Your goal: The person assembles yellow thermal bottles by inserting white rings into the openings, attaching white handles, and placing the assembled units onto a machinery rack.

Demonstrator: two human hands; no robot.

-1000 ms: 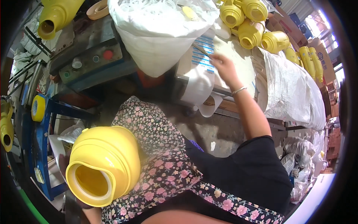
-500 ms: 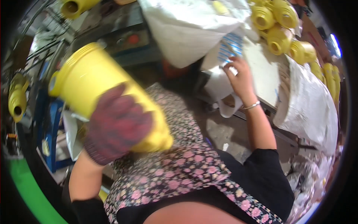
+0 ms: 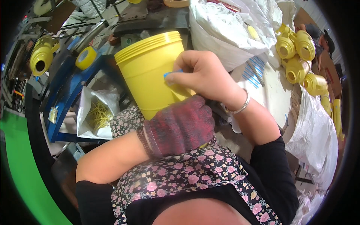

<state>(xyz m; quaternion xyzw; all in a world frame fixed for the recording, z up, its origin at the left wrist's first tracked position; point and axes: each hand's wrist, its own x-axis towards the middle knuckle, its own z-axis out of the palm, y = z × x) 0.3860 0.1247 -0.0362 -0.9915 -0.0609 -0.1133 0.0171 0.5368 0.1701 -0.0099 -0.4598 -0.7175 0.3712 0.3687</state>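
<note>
The yellow container (image 3: 150,77) sits just above the middle of the frame, tilted, its wide ridged rim toward the upper left, its lower end over the floral apron (image 3: 176,172). The gloved left hand (image 3: 182,125) is clamped around that lower end; the bare right hand (image 3: 202,77), just above it, pinches a small blue sticker (image 3: 172,74) at the container's side. Whether the sticker is fully stuck cannot be told.

The container looks like stiff hollow plastic, probably light for its bulk and not fragile, though its glossy wall may slip under bare fingers. The lower end seems a sound hold; the ridged rim should also give grip.

In the picture, the white sack (image 3: 232,41) crowds the rim's right, while the blue frame (image 3: 71,95) at left leaves a gap. The tabletop (image 3: 275,90) edge runs beyond the right forearm.
</note>
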